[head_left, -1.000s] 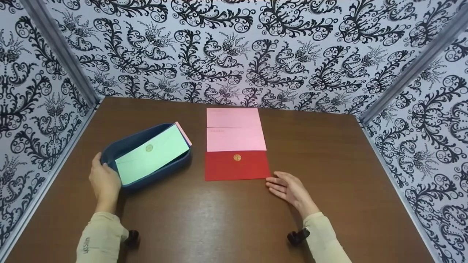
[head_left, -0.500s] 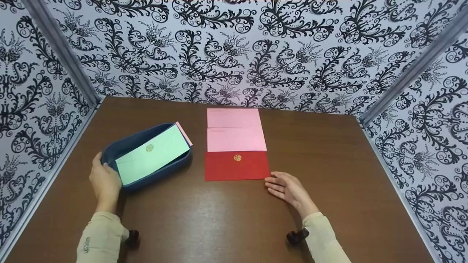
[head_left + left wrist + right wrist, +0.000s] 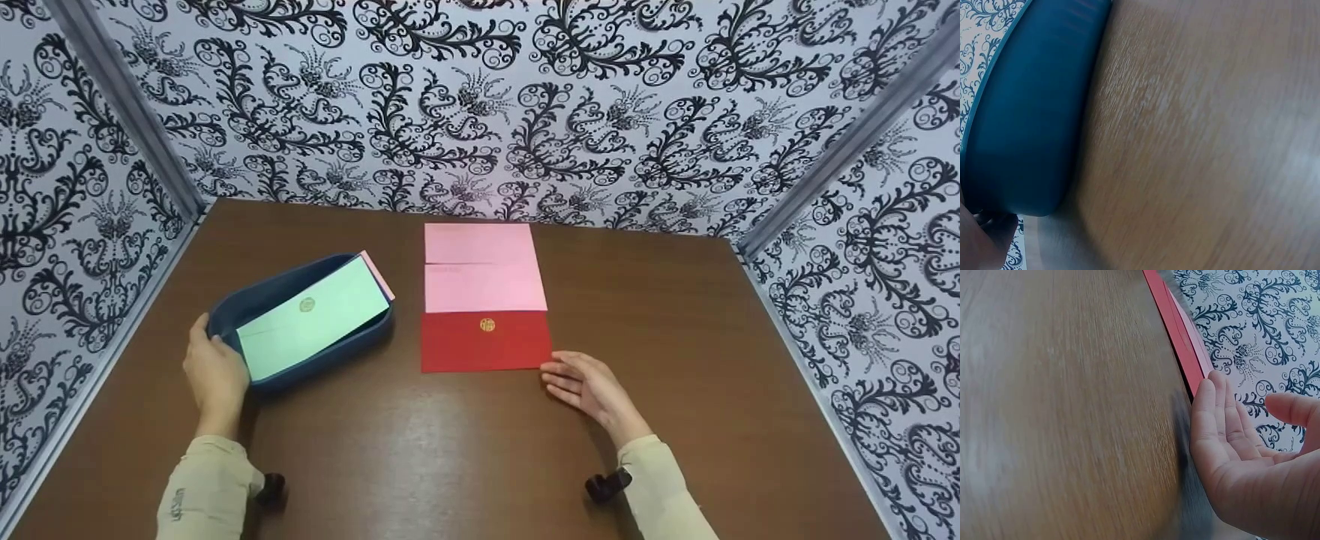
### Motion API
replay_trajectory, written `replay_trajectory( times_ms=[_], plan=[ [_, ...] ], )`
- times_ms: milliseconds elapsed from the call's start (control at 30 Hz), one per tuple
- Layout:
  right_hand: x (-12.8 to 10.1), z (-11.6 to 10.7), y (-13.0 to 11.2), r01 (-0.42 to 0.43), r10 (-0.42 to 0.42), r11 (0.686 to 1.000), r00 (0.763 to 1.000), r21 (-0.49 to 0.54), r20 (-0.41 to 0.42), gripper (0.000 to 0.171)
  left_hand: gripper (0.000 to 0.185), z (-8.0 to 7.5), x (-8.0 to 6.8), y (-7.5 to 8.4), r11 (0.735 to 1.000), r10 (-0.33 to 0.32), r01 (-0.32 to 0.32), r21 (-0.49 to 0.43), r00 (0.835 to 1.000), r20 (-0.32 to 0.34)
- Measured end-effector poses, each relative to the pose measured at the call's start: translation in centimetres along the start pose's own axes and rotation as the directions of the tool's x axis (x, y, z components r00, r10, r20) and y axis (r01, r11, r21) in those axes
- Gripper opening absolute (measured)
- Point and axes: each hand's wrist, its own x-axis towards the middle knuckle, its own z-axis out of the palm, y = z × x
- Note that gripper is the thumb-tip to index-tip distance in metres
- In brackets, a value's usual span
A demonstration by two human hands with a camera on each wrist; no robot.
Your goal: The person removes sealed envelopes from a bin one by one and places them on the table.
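Nearest the viewer, two cream sleeves [image 3: 202, 487] enter over the near edge of the brown wooden table [image 3: 465, 450]. The right hand [image 3: 589, 386] lies on the table with fingers straight and loosely together, palm turned to the left; its fingertips [image 3: 1207, 385] reach the near right corner of the red envelope [image 3: 486, 341], touching or just short of it, and grip nothing. The left hand [image 3: 214, 371] rests against the near left end of the blue tray [image 3: 330, 349], thumb hooked over the rim, fingers curved round the outer wall.

The blue tray sits left of centre, angled, and holds a green envelope [image 3: 311, 319] with a round gold seal, lying tilted against the rim; a pink edge [image 3: 377, 274] shows behind it at the far right end. The red envelope lies flat at the centre, gold seal [image 3: 487, 324] facing up. Touching its far edge is a pink envelope [image 3: 484, 287], and beyond that a second pink envelope [image 3: 478, 242], all in one column.

Farthest, black-and-white patterned walls [image 3: 480, 105] enclose the table on three sides.
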Motion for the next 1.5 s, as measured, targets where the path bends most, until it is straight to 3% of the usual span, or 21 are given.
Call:
replay_trajectory(
  times_ms=[700, 1500],
  plan=[
    [0.3, 1.1, 0.0, 0.011, -0.011, 1.0, 1.0, -0.003, 0.013, 0.027, 0.052, 0.1, 0.2, -0.2, 1.0, 0.004, -0.004, -0.005, 1.0, 0.002],
    [0.7, 1.9, 0.0, 0.021, -0.02, 1.0, 0.999, -0.019, 0.046, 0.028, 0.051, 0.1, 0.0, -0.1, 1.0, 0.014, -0.014, -0.004, 1.0, -0.022]
  ],
)
